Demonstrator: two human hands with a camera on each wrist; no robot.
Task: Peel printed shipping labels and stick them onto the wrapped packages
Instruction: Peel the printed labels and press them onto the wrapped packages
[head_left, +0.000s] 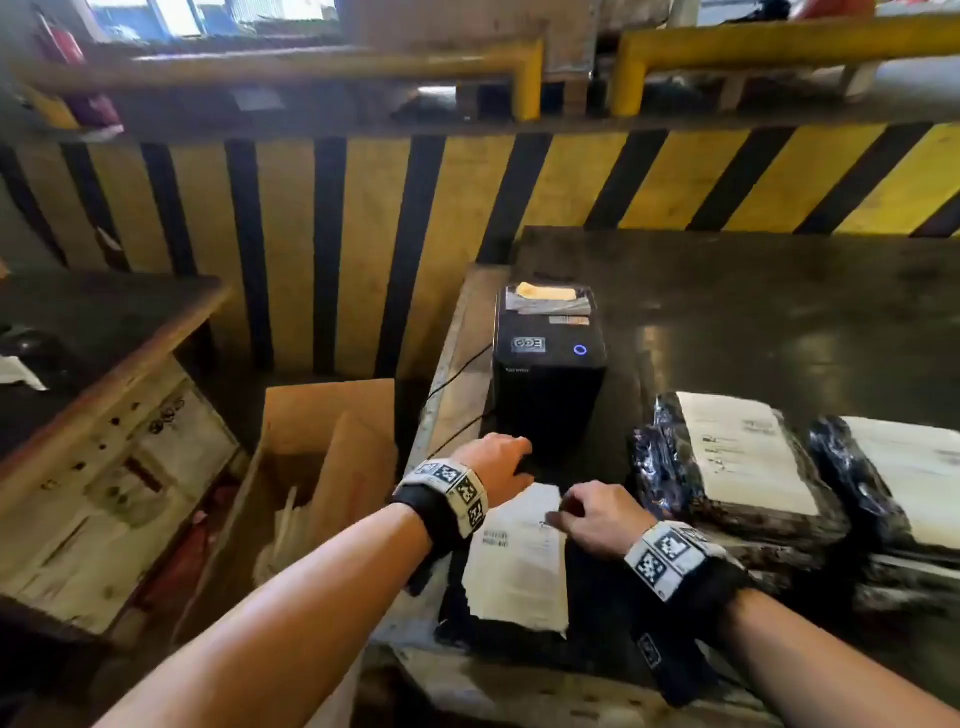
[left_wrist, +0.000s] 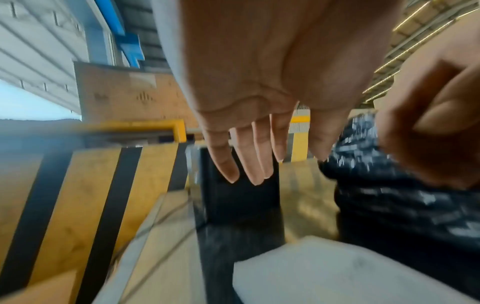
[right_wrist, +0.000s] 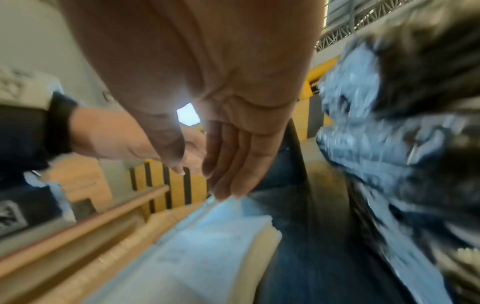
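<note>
The worktop is carrying wrapped packages just right of the fingers; the label is lying beneath them — right hand pressing it flat, left hand reaching forward, fingers relaxed, likely smoothing.

The barrier is striped yellow and black. The printer is black with a blue ring light. The packages are glossy black, their labels white with dark print. The desk is dark.

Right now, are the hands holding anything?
Nothing is held. The right hand touches the label at its top corner; the left hand hangs open near the printer.
</note>
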